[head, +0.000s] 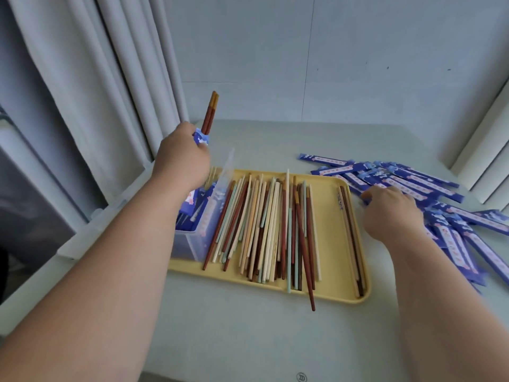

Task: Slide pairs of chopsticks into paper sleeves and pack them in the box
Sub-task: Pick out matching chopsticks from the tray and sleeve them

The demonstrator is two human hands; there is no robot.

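Observation:
My left hand (181,158) grips a sleeved pair of chopsticks (209,114), held upright above the clear plastic box (192,244); brown ends with orange tips stick out of the blue sleeve. The box stands at the left end of the yellow tray (347,293) and holds several sleeved pairs. Many loose chopsticks (270,224) in brown, cream and pale green lie in the tray. My right hand (391,213) rests on the pile of blue paper sleeves (413,183) right of the tray, fingers curled on one sleeve's end.
The pale table carries the tray in the middle. Grey curtains hang at the back left, and a wall stands behind. A window frame sits at the far right. A brown chopstick (309,288) pokes over the tray's front rim.

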